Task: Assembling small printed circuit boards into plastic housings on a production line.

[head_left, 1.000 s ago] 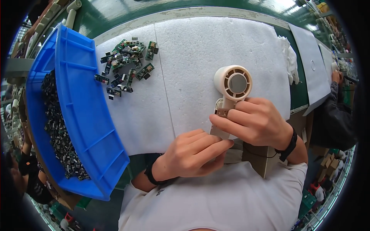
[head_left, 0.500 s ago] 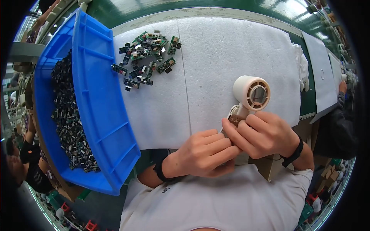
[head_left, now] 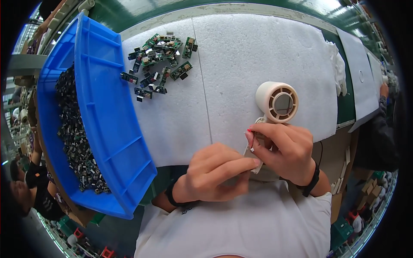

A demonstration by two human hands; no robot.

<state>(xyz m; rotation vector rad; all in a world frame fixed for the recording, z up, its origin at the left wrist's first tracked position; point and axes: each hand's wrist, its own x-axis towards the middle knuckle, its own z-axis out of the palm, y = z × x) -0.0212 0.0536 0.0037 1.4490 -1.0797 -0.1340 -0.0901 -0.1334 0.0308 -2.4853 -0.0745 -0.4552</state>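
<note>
A cream handheld fan (head_left: 276,102) lies at the right of the white foam sheet, its round head away from me and its handle toward me. My right hand (head_left: 286,148) is closed beside the handle, its thumb and forefinger pinching a thin red-and-black wire (head_left: 252,138) with a small white plug at its end. At the near end of the handle, my left hand (head_left: 217,174) is closed, its thumb and forefinger on the fan's casing. My fingers cover most of the handle.
Left of the white foam sheet (head_left: 232,56) stands a blue bin (head_left: 107,107) full of small circuit boards. Several green circuit boards (head_left: 157,51) lie loose at the sheet's far left. A white glove (head_left: 337,69) rests at its right edge. Co-workers are at both sides.
My right hand has pulled the red wire and plug into view beside the handle. The left hand has shifted slightly left, and the fan head has turned slightly.
</note>
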